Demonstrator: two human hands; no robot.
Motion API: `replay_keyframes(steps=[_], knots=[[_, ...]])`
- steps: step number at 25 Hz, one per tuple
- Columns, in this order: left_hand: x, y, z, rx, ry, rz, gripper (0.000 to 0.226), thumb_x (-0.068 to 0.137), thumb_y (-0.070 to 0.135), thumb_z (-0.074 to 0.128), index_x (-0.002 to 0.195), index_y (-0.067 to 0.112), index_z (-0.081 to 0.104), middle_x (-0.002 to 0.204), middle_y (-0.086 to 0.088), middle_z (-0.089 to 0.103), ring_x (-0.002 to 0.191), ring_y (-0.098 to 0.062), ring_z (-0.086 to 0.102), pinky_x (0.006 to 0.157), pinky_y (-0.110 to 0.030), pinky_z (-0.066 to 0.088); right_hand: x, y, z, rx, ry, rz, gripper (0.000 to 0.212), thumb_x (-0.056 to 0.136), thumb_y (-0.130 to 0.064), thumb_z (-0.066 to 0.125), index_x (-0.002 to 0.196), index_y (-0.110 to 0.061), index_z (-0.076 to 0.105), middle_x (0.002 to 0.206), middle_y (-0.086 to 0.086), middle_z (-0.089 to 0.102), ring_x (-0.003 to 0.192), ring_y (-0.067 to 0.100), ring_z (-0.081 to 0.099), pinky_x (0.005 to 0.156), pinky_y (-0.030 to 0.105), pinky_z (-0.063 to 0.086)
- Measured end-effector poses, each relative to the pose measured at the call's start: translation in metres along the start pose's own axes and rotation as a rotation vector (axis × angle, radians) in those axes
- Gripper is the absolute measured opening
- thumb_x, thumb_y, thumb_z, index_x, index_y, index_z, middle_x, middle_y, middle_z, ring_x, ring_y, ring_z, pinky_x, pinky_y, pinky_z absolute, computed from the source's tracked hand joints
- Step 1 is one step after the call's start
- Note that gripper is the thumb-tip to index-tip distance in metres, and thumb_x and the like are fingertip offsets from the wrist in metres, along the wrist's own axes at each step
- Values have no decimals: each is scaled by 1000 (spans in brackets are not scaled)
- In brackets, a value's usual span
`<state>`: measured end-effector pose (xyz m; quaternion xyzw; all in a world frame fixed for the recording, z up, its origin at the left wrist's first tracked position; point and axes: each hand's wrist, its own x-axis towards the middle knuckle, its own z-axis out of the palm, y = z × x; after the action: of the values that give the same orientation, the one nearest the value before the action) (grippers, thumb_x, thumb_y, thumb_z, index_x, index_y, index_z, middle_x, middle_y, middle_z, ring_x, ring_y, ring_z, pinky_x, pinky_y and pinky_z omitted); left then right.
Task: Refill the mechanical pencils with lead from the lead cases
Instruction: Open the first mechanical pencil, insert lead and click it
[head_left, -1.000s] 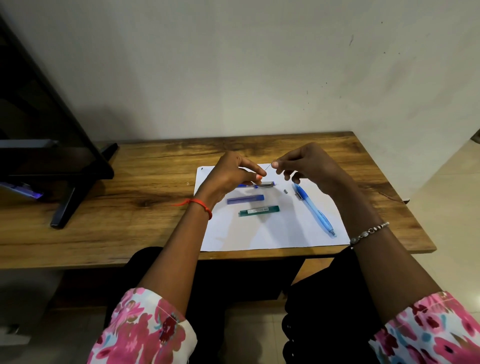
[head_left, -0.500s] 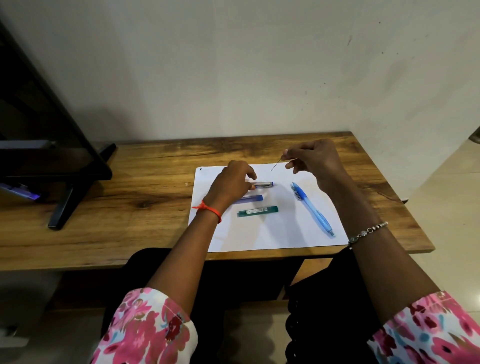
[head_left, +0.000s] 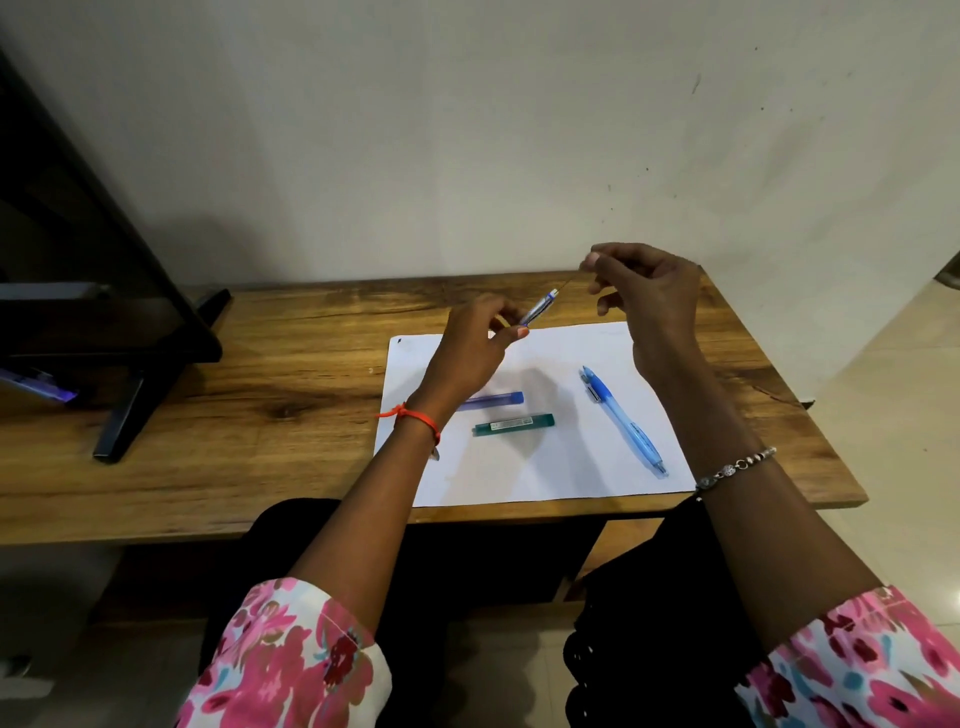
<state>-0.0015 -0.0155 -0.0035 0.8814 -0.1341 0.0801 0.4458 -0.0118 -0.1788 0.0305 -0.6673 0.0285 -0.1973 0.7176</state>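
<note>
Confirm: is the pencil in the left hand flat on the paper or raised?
Raised. The left hand grips the pencil clear of the paper, tilted with its far end up toward the right hand.

view: one head-worn wide-angle camera
facing: forward and down, wall at 12 o'clock
nearness: close over the surface (head_left: 260, 374); left hand (head_left: 467, 343), right hand (head_left: 652, 299) mid-frame

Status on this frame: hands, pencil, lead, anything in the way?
Left hand grips silver-blue pencil above the paper. Right hand pinches lead, tip near the pencil's end; entry unclear. Nothing between them.
</note>
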Motion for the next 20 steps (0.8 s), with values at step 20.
replay_keyframes(steps=[20], knots=[[-4, 12, -5, -184, -2, 2, 12, 84, 10, 63, 94, 16, 64, 83, 15, 58, 75, 3, 54, 62, -3, 39, -2, -6, -4, 110, -42, -77, 7, 80, -4, 69, 83, -10, 71, 65, -8, 70, 58, 10, 56, 47, 21, 45]])
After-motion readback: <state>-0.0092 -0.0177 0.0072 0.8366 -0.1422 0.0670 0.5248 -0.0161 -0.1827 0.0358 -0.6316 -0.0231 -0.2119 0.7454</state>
